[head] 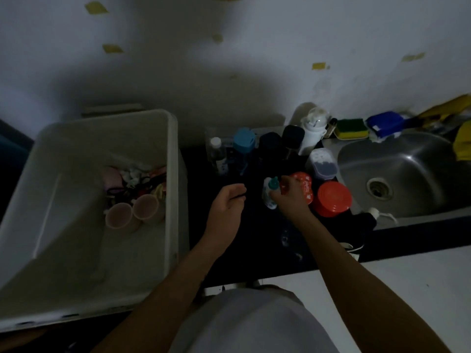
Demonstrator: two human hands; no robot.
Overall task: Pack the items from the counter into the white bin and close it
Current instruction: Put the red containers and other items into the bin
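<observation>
Your right hand (289, 197) has its grip curled round a small teal-capped bottle (270, 193). The bottle sits low among the crowd of things on the dark bench (254, 250), well apart from the white bin (173, 159) on your left. The crowding is the danger. Your knuckles lie against a red patterned jar (304, 187), and a red-lidded jar (334, 198) stands just beside that (with the sink (407, 159) close on their right). If you swing sideways as you lift, you are likely to knock one over or send it into the basin, so raise the bottle straight up first.

Your left hand (226, 203) hovers between the bottle and the bin with its fingers loosely curled. The light is too poor to tell whether its grip pinches something thin and dark or holds nothing. If it does hold something, that could slip out unnoticed onto the black surface.

Two pink cups (132, 215) sit in the bin near its right wall, and a bottle dropped hard may topple them.
</observation>
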